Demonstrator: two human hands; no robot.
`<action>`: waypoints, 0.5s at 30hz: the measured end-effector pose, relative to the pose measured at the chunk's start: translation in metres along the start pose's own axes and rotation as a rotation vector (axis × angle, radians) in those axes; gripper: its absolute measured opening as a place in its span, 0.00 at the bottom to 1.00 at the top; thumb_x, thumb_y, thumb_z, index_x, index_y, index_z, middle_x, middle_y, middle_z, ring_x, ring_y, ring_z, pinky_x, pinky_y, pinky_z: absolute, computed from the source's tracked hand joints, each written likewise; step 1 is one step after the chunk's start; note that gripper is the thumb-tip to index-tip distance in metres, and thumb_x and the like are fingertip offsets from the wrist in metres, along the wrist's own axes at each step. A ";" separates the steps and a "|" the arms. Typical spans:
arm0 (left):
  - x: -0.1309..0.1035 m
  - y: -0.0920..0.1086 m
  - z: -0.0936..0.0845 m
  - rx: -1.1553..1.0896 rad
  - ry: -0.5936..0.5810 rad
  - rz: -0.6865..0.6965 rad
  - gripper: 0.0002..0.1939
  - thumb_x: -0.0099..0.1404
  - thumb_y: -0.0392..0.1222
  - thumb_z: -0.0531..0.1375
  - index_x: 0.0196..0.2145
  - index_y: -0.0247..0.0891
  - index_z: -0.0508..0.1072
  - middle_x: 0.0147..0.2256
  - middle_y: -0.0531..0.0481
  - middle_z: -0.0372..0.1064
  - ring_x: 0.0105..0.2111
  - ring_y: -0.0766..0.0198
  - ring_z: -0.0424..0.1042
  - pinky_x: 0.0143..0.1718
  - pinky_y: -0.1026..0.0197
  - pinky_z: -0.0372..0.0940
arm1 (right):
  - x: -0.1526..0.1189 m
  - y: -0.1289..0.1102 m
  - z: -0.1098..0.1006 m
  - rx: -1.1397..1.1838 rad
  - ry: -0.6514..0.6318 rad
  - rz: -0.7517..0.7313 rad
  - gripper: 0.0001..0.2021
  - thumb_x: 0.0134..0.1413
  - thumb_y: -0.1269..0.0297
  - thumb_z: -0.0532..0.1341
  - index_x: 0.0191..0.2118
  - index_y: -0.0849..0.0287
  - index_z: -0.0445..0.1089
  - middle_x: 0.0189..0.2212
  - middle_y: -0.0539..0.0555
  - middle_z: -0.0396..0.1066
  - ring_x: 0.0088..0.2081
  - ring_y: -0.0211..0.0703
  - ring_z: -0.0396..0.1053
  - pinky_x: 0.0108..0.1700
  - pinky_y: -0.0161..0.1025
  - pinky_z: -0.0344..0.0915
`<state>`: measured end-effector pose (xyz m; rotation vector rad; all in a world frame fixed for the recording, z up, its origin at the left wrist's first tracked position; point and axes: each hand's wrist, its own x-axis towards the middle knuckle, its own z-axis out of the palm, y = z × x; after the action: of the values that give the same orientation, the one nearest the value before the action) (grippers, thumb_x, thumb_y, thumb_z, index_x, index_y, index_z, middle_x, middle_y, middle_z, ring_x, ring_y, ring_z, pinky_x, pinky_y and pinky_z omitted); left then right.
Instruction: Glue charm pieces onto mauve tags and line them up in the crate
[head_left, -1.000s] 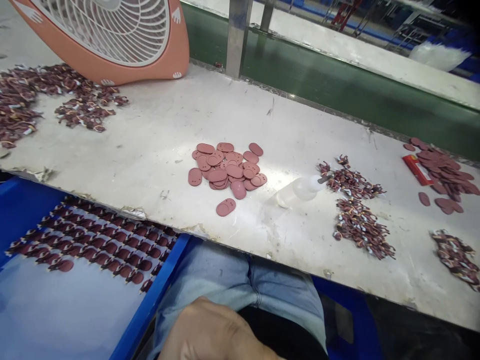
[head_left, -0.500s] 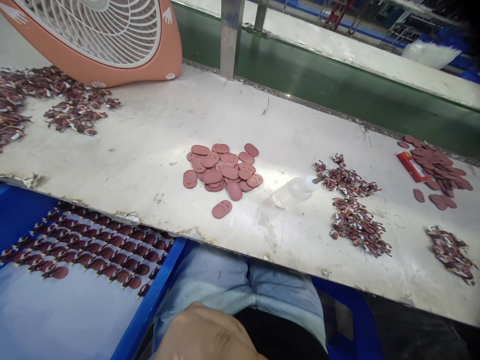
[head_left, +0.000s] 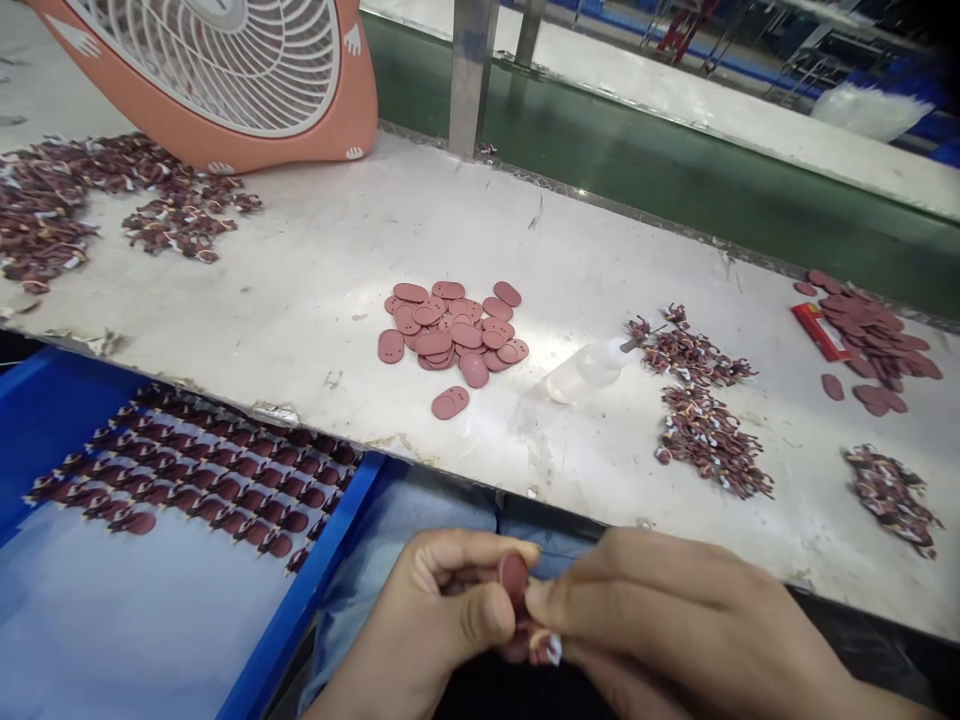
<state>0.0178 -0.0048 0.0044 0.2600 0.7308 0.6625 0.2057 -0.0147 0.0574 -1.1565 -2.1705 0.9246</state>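
Over my lap at the bottom centre, my left hand (head_left: 442,620) pinches a small reddish-brown oval base (head_left: 513,577) between thumb and fingers. My right hand (head_left: 652,610) meets it from the right, its fingertips closed on a small brown figure with white and yellow parts (head_left: 545,647), which touches the base; the exact contact is hidden by the fingers. On the table beyond lie a pile of oval bases (head_left: 465,335) and a clear bottle with a dark tip (head_left: 585,373), lying tilted beside piles of small figures (head_left: 712,440).
A blue tray (head_left: 300,600) at the lower left holds rows of figures on bases. An orange fan (head_left: 300,150) stands at the back left, near more figures (head_left: 45,220). At the right are more bases (head_left: 862,320) and a red box (head_left: 821,332).
Both hands have come up into view together with the base and figure; before, only one blurred hand showed at the bottom edge. The camera view has shifted slightly.
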 end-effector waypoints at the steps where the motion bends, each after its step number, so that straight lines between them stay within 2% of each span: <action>1: 0.002 -0.002 -0.002 0.004 -0.003 0.007 0.13 0.48 0.47 0.74 0.31 0.40 0.83 0.21 0.54 0.76 0.22 0.73 0.70 0.26 0.71 0.63 | 0.002 0.001 0.000 0.027 0.001 0.008 0.13 0.59 0.77 0.61 0.48 0.58 0.70 0.33 0.51 0.75 0.32 0.35 0.74 0.35 0.27 0.71; 3: 0.005 -0.006 -0.005 0.015 0.008 0.006 0.14 0.49 0.49 0.73 0.32 0.39 0.82 0.22 0.53 0.75 0.22 0.73 0.69 0.26 0.72 0.63 | 0.006 0.002 0.001 0.078 0.004 0.029 0.13 0.58 0.80 0.61 0.45 0.56 0.71 0.31 0.50 0.74 0.30 0.34 0.73 0.33 0.27 0.70; 7: 0.005 -0.012 -0.009 0.037 0.066 -0.018 0.15 0.50 0.50 0.72 0.33 0.38 0.82 0.23 0.52 0.74 0.22 0.73 0.68 0.25 0.71 0.62 | 0.007 -0.001 0.000 0.150 -0.040 0.103 0.11 0.58 0.80 0.59 0.40 0.55 0.71 0.32 0.48 0.74 0.32 0.33 0.73 0.36 0.28 0.69; 15: 0.002 -0.014 -0.005 0.038 0.031 -0.027 0.14 0.53 0.50 0.71 0.33 0.37 0.82 0.23 0.53 0.70 0.24 0.73 0.67 0.26 0.72 0.63 | -0.001 -0.005 -0.001 0.179 -0.036 0.126 0.10 0.59 0.79 0.59 0.38 0.55 0.70 0.34 0.47 0.74 0.34 0.31 0.72 0.38 0.27 0.67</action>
<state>0.0221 -0.0143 -0.0059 0.2743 0.7762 0.6287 0.2045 -0.0176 0.0621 -1.2069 -2.0140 1.1763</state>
